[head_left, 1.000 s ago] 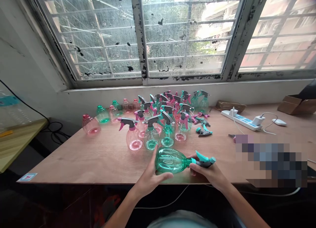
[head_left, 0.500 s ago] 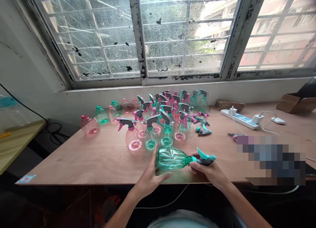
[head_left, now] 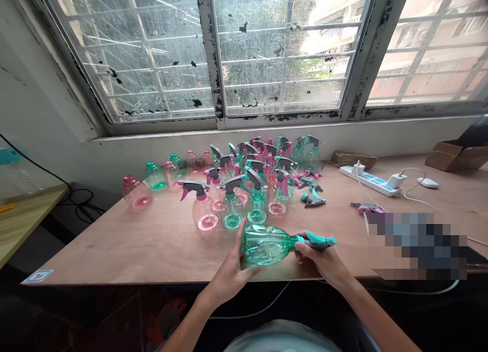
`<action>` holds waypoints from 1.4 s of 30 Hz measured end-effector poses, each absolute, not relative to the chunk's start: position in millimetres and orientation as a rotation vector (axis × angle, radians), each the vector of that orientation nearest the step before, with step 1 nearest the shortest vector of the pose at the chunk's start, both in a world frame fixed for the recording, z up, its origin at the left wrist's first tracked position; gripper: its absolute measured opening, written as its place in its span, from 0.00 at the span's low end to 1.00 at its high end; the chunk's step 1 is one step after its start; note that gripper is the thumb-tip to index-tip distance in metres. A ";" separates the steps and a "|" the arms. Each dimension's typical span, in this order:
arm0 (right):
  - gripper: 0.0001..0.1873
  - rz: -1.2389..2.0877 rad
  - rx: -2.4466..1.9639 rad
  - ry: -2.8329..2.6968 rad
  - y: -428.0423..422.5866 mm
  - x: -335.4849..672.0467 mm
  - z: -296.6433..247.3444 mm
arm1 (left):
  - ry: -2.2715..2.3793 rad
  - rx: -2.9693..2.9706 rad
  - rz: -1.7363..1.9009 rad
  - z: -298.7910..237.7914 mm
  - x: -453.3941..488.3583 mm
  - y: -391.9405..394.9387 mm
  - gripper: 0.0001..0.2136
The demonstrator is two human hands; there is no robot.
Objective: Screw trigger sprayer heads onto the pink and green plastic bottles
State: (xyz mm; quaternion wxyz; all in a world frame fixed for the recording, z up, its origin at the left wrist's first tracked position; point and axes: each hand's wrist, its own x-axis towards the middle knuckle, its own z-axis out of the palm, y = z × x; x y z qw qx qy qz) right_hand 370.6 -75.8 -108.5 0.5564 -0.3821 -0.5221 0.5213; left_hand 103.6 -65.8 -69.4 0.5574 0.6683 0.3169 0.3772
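Left hand [head_left: 232, 273] cups the base of a glossy, see-through green bottle [head_left: 267, 245], held sideways! Right hand [head_left: 324, 263] grips its slim, teal-and-grey spray head [head_left: 321, 242].

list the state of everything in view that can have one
Held green bottle: on its side
Held spray head: at bottle's neck, tightness unclear
Left hand: cupped around bottle's base end
Right hand: gripping held spray head
Front pink bottle: upright, head fitted
Leftmost pink bottle: open, headless
Loose teal-and-black spray head: lying detached
Power strip: two plugs in
Window: streaked, spotted
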 end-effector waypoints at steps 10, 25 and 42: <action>0.17 1.169 -0.965 -1.255 -77.2 368.4 -104.7 | 0.757 1.590 0.911 -64.2 104.0 -68.6 0.44; 0.18 1.165 -0.985 -1.190 -77.2 367.7 -104.7 | 0.716 1.527 0.892 -60.4 105.2 -68.3 0.46; 0.20 1.144 -1.089 -1.239 -78.8 367.6 -102.3 | 0.695 1.469 0.883 -55.6 104.9 -69.1 0.49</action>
